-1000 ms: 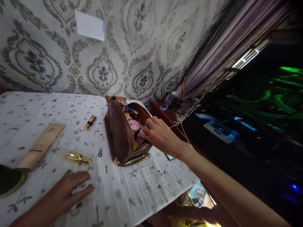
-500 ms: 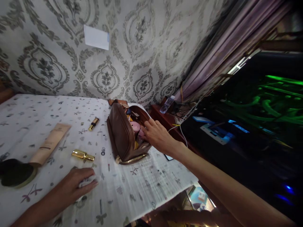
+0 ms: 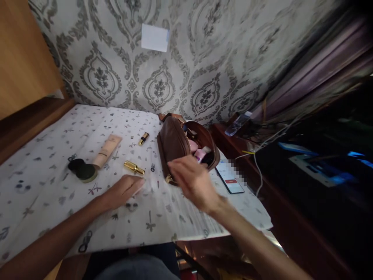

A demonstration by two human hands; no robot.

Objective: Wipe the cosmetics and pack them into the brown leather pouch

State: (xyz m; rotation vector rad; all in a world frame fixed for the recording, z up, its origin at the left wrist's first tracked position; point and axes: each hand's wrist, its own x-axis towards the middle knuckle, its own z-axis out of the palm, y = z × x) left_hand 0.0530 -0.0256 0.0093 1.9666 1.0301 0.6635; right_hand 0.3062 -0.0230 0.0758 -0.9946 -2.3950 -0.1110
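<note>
My left hand (image 3: 124, 191) rests on the cloth with its fingers closed. A pale bit shows at its fingertips, from the crumpled white tissue seen there earlier. Just beyond lies a gold lipstick tube (image 3: 134, 167). My right hand (image 3: 194, 181) is blurred in front of the brown makeup bag (image 3: 174, 140), its fingers bent near the bag's gold zip end. Whether they hold anything is unclear. The bag stands open, with pink and dark items (image 3: 200, 154) inside. Farther left are a beige squeeze tube (image 3: 107, 151), a dark round compact (image 3: 86, 172) and a small gold-and-black tube (image 3: 143, 138).
A phone (image 3: 230, 177) with a lit screen lies right of the bag. Beyond the table's right edge are a clear plastic bottle (image 3: 237, 123) and white cables (image 3: 259, 171). A wooden cabinet (image 3: 29, 58) stands at the left, and the patterned wall (image 3: 116, 58) closes off the back.
My right hand has come out of the bag and moved to its near front side. My left hand stays low on the cloth. The view has swung left, showing the cabinet and the phone.
</note>
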